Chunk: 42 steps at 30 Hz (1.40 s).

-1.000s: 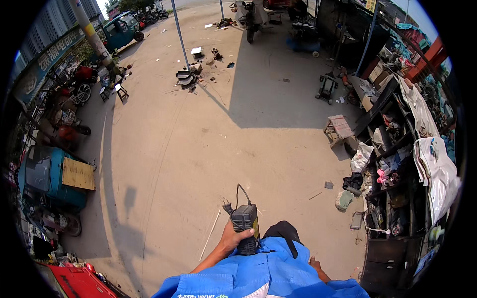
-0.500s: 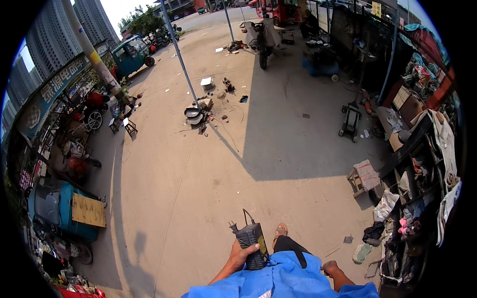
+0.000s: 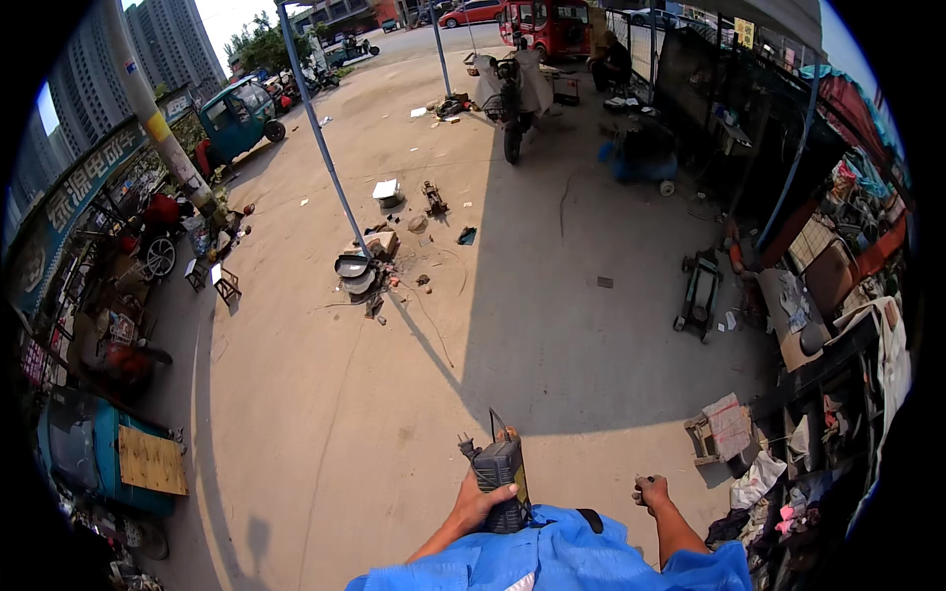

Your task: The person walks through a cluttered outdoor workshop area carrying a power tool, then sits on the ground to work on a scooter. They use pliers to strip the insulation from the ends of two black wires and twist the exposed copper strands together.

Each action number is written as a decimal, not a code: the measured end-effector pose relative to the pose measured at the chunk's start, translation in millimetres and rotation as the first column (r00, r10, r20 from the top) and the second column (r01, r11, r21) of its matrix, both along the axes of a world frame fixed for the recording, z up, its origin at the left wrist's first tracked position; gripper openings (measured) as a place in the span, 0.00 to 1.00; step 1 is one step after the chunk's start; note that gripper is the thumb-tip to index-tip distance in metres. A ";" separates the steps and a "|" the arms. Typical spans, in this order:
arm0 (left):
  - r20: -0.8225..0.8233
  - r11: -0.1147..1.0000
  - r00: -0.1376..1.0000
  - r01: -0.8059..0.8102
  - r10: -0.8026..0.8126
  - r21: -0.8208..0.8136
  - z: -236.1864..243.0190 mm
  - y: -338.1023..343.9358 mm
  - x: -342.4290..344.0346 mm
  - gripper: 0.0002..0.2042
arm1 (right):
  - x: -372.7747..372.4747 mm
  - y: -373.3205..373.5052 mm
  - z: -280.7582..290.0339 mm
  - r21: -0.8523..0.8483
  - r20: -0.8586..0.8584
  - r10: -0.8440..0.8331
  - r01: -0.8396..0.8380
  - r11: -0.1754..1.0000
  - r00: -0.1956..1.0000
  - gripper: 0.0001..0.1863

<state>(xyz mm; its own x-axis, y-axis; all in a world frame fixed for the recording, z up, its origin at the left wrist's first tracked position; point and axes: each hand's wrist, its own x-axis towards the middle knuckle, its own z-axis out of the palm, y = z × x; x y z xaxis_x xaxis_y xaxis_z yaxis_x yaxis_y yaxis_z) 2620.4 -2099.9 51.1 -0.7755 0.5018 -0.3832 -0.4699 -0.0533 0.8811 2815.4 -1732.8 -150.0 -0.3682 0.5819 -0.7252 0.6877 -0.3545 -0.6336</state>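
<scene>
My left hand point(image 3: 477, 502) is closed round a black rectangular power adapter point(image 3: 501, 471), held upright at my waist against my blue clothing point(image 3: 581, 557). A plug point(image 3: 465, 445) and a looped cord stick up from the adapter's top. Out to the right, my right hand point(image 3: 651, 492) hangs with its fingers curled; whether anything is in them is too small to make out. It is nearest a wooden stool point(image 3: 719, 428) with a padded top.
A pole point(image 3: 330, 158) rises from a pile of metal parts point(image 3: 357, 276). A wheeled jack point(image 3: 698, 295) and cluttered shelves point(image 3: 818, 433) line the right. A teal vehicle point(image 3: 103, 453) stands left. Further off are a covered scooter point(image 3: 512, 108) and another person point(image 3: 613, 61).
The view has moved forward: the stool, pole and jack appear lower and nearer. My right hand has swung forward and up into clearer view; my left still grips the adapter.
</scene>
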 end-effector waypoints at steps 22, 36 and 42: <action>0.107 0.996 0.992 0.075 -0.070 -0.045 -19.6 205.5 -474.6 0.36 | -331.4 113.3 -78.5 -0.044 0.336 0.069 -0.057 0.997 0.939 0.18; 0.072 0.999 0.997 0.011 -0.014 0.040 9.5 376.9 -737.4 0.33 | -740.1 385.5 7.8 0.035 -0.083 0.157 -0.154 0.987 0.984 0.17; 0.049 0.998 0.997 0.062 -0.063 0.020 -22.1 438.1 -886.5 0.32 | -806.0 396.6 -23.7 -0.070 0.065 0.070 -0.065 0.995 0.995 0.15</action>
<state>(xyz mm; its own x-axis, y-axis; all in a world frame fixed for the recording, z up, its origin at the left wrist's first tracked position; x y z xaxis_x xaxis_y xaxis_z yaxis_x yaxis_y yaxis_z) 1733.9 -1661.8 29.0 -0.7225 0.5560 -0.4109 -0.5161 -0.0384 0.8556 2009.4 -1336.2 -173.8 -0.3540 0.5062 -0.7864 0.7519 -0.3460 -0.5612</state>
